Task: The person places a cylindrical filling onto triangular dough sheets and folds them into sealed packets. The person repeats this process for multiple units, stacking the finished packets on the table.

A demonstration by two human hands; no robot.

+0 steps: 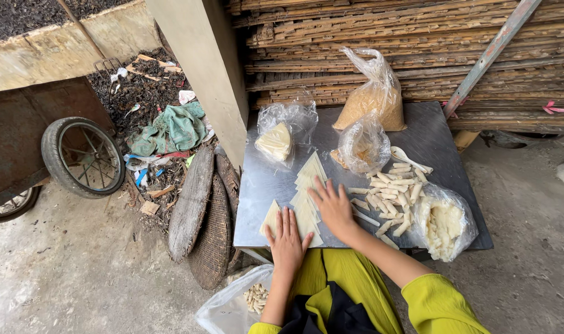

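Now your left hand (287, 238) and right hand (332, 204) lie flat, fingers spread, gripping nothing, on wrappers (306, 195); judging by that, pick one up next.

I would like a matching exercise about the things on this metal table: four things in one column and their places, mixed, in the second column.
Things:
1. white spoon
2. left hand
3. tall bag of brown crumbs
4. bag of rolled pieces

Places:
A. back of the table, against the stacked bamboo
B. right front corner of the table
C. front edge, flat on a pale triangular wrapper
D. just behind the loose pile of rolls

Pairs: 1-D, 2-C, 3-A, 4-B
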